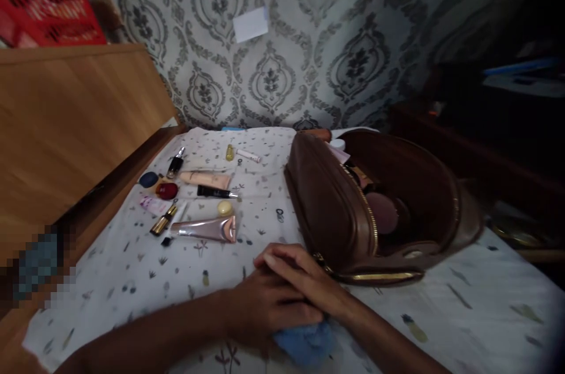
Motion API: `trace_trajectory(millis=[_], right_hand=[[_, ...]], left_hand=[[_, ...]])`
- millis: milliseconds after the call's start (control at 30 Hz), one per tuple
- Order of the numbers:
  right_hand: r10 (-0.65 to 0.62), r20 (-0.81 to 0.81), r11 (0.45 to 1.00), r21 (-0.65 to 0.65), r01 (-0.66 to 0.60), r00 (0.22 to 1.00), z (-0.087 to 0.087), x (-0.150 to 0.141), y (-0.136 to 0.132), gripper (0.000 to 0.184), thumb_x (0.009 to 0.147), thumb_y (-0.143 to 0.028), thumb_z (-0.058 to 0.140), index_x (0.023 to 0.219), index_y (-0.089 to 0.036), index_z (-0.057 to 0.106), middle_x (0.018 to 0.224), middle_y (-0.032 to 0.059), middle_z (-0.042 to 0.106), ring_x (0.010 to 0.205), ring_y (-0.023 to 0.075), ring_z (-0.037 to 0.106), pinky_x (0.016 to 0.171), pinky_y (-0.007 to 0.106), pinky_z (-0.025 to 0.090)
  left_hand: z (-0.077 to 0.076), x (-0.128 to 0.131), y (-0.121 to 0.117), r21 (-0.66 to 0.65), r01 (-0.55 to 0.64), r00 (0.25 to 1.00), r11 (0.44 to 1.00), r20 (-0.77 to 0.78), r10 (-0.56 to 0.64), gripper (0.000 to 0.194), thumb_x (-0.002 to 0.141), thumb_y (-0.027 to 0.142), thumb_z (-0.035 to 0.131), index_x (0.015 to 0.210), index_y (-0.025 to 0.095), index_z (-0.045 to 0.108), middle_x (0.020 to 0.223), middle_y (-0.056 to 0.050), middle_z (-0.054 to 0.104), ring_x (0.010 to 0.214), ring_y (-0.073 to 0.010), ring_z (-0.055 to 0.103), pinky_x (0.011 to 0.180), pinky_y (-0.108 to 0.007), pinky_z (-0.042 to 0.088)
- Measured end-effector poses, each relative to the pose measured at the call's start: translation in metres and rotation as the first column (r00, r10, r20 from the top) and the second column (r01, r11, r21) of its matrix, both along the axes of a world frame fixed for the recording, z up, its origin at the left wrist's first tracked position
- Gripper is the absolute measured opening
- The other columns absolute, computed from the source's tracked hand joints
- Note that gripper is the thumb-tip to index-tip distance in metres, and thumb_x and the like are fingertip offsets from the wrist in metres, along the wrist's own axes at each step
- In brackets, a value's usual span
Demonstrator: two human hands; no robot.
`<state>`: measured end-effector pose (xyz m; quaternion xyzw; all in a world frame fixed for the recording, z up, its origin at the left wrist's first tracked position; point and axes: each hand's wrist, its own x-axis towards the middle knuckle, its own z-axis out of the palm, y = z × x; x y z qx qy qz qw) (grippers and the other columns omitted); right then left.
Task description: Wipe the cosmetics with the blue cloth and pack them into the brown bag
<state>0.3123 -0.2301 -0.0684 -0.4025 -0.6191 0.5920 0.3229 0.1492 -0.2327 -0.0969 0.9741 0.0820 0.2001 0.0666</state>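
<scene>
My left hand [265,306] lies near the front of the bed-like surface, its visible fingers stretched to the right. Over its back rests my right hand [304,274], with fingers extended and lying flat across it. A fluffy blue cloth [305,341] sits just under and in front of the left hand, partly covered by it. Close beyond the right hand stands a brown bag [326,203], unzipped and gaping, with cosmetics inside such as a round pinkish item [382,213]. To the left are a shiny rose tube [205,229], a peach tube [206,179] and a black tube [216,192].
More cosmetics lie at the left: a dark bottle [175,165], a red round item [166,190], a gold-and-black tube [163,221] and a cream round item [225,208]. A wooden panel [79,115] borders the left; a patterned wall [273,76] rises behind.
</scene>
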Motion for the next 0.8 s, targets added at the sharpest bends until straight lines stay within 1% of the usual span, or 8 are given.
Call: trace_trajectory(millis=[100, 233, 300, 367, 433, 533, 667, 800], right_hand=[[-0.049, -0.031, 0.999, 0.003, 0.049, 0.998, -0.003, -0.001, -0.001, 0.064, 0.081, -0.078, 0.055, 0.095, -0.019, 0.075, 0.101, 0.0091, 0.072, 0.103, 0.0269, 0.065, 0.099, 0.040, 0.049], [-0.062, -0.026, 0.998, -0.010, 0.062, 0.998, -0.003, -0.002, 0.000, 0.060, 0.079, -0.077, 0.060, 0.090, -0.020, 0.076, 0.098, 0.0093, 0.073, 0.101, 0.0273, 0.065, 0.099, 0.043, 0.050], [-0.090, -0.024, 0.996, -0.023, 0.089, 0.996, -0.002, -0.003, 0.000, 0.061, 0.077, -0.078, 0.061, 0.090, -0.020, 0.077, 0.099, 0.0097, 0.073, 0.102, 0.0278, 0.065, 0.100, 0.043, 0.050], [-0.103, -0.022, 0.994, -0.039, 0.102, 0.994, -0.001, -0.003, 0.001, 0.063, 0.076, -0.079, 0.061, 0.090, -0.020, 0.077, 0.099, 0.0102, 0.073, 0.102, 0.0284, 0.065, 0.101, 0.044, 0.050], [-0.098, -0.027, 0.993, -0.065, 0.096, 0.995, -0.001, -0.004, 0.001, 0.063, 0.076, -0.078, 0.061, 0.090, -0.019, 0.078, 0.099, 0.0106, 0.074, 0.103, 0.0288, 0.066, 0.101, 0.044, 0.050], [-0.090, -0.061, 0.993, -0.082, 0.085, 0.994, 0.000, -0.005, 0.002, 0.060, 0.077, -0.076, 0.062, 0.090, -0.019, 0.078, 0.099, 0.0105, 0.074, 0.101, 0.0286, 0.067, 0.099, 0.043, 0.052], [-0.065, -0.061, 0.997, -0.037, 0.063, 0.996, 0.004, -0.007, 0.003, 0.056, 0.079, -0.073, 0.063, 0.089, -0.020, 0.079, 0.096, 0.0094, 0.075, 0.100, 0.0284, 0.068, 0.100, 0.042, 0.051], [-0.034, -0.092, 0.997, -0.069, 0.028, 0.995, 0.005, -0.009, 0.006, 0.056, 0.078, -0.070, 0.065, 0.095, -0.019, 0.078, 0.098, 0.0101, 0.076, 0.100, 0.0293, 0.068, 0.095, 0.041, 0.052]], left_hand=[[-0.002, 0.000, 0.002, -0.016, 0.015, 0.996, 1.000, -0.085, -0.016, 0.034, 0.095, 0.037, 0.051, 0.117, 0.015, 0.066, 0.114, -0.009, 0.074, 0.117, -0.0230, 0.062, 0.108, -0.036, 0.044], [0.003, 0.000, 0.002, -0.047, 0.003, 0.983, 0.999, -0.184, -0.012, 0.038, 0.092, 0.038, 0.057, 0.122, 0.016, 0.063, 0.119, -0.010, 0.072, 0.123, -0.0248, 0.059, 0.112, -0.038, 0.041], [0.007, 0.000, 0.002, -0.054, 0.005, 0.979, 0.999, -0.201, -0.015, 0.039, 0.092, 0.038, 0.058, 0.122, 0.015, 0.063, 0.119, -0.011, 0.071, 0.122, -0.0247, 0.059, 0.111, -0.037, 0.042], [0.012, 0.000, 0.002, -0.054, 0.005, 0.980, 0.999, -0.199, -0.016, 0.035, 0.093, 0.034, 0.056, 0.121, 0.015, 0.064, 0.116, -0.010, 0.071, 0.121, -0.0239, 0.059, 0.112, -0.035, 0.041], [0.015, 0.000, 0.002, -0.057, 0.006, 0.981, 0.998, -0.194, -0.017, 0.033, 0.094, 0.032, 0.054, 0.121, 0.015, 0.064, 0.114, -0.010, 0.072, 0.119, -0.0232, 0.060, 0.112, -0.034, 0.040], [0.019, -0.002, 0.003, -0.058, -0.008, 0.981, 0.998, -0.196, -0.003, 0.034, 0.094, 0.035, 0.054, 0.119, 0.014, 0.064, 0.115, -0.012, 0.071, 0.118, -0.0241, 0.060, 0.112, -0.034, 0.040], [0.022, -0.008, 0.006, -0.052, -0.107, 0.978, 0.993, -0.187, 0.095, 0.032, 0.093, 0.034, 0.056, 0.114, 0.012, 0.062, 0.118, -0.014, 0.069, 0.116, -0.0237, 0.061, 0.105, -0.032, 0.046], [0.025, -0.014, 0.007, -0.020, -0.244, 0.951, 0.970, -0.203, 0.235, 0.034, 0.089, 0.030, 0.060, 0.117, 0.011, 0.059, 0.118, -0.015, 0.067, 0.111, -0.0262, 0.063, 0.090, -0.034, 0.054]])
